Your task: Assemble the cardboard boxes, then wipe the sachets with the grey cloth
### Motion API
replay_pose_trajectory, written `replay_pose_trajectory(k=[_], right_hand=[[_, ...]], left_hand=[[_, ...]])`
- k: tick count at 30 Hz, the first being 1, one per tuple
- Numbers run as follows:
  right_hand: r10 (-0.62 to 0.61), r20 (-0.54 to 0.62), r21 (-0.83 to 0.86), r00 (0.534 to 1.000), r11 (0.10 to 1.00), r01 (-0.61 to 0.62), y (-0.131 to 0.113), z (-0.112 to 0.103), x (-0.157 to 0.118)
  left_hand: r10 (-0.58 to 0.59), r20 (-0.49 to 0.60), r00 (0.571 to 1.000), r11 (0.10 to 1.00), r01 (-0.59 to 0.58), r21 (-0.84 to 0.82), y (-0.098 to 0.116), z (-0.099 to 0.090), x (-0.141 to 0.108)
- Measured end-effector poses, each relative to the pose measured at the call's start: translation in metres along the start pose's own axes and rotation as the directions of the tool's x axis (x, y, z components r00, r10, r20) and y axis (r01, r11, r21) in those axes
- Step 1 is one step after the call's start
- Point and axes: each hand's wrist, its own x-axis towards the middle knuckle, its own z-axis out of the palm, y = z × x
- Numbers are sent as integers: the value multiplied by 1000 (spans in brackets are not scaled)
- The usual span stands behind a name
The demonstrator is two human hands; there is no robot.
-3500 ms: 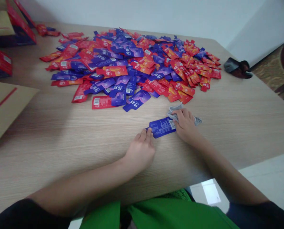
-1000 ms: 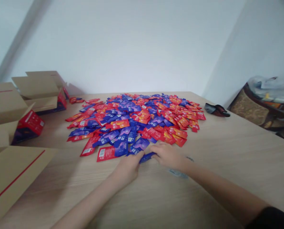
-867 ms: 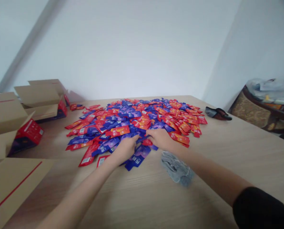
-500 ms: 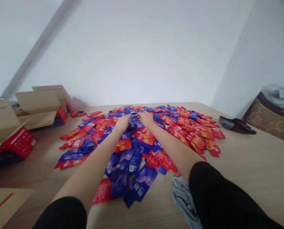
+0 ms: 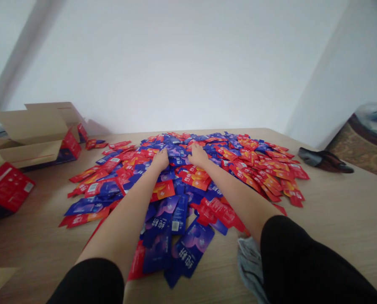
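Note:
A wide pile of small flat packets, red-orange [image 5: 193,176] and blue-purple [image 5: 193,247], spreads over the table. Both my arms reach out to the far middle of it. My left hand [image 5: 161,159] is closed, its thumb up, at the left end of a blue-purple packet [image 5: 177,153]. At the right end of the same packet my right hand [image 5: 198,155] has its fingers curled in. Fingertips of both hands are partly hidden, and other packets lie close beneath them.
Open cardboard boxes [image 5: 33,152] with red printed sides stand on the left of the wooden table [image 5: 330,211]. A grey cloth [image 5: 250,264] lies by my right forearm. Towards the right edge is a dark shoe-like object [image 5: 326,160], with a patterned chair [image 5: 362,145] beyond. A white wall rises behind.
My view has tipped down and come slightly closer to the pile. Both hands remain at its far middle and have moved a little apart, the blue-purple packet showing between them.

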Motion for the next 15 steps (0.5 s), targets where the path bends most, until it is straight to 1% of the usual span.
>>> replay_pose_trajectory(k=[2,4,6,8,10,12,15], right_hand=[[80,16,-20,997,997,-80,16,-4,0],[152,46,-45,987,988,-150,35,-7,2],[191,101,-69,976,980,-184,54,-9,6],[187,168,-84,968,981,-175,69,-11,11],[162,215,-91,963,985,-146,77,-12,14],[139,221,-96,965,988,-121,79,-14,16],[125,198,-97,972,989,-107,77,-14,15]], left_hand=[[-29,-20,999,1000,29,2,7,-3,-4],[-18,-34,999,1000,17,-7,16,-6,-9],[34,-39,999,999,-35,-26,28,-10,-10],[112,-36,993,992,-113,-50,44,-15,-8],[198,-20,980,977,-199,-78,64,-18,-1],[271,13,962,957,-268,-107,86,-17,7],[316,68,946,943,-306,-130,114,-9,15]])
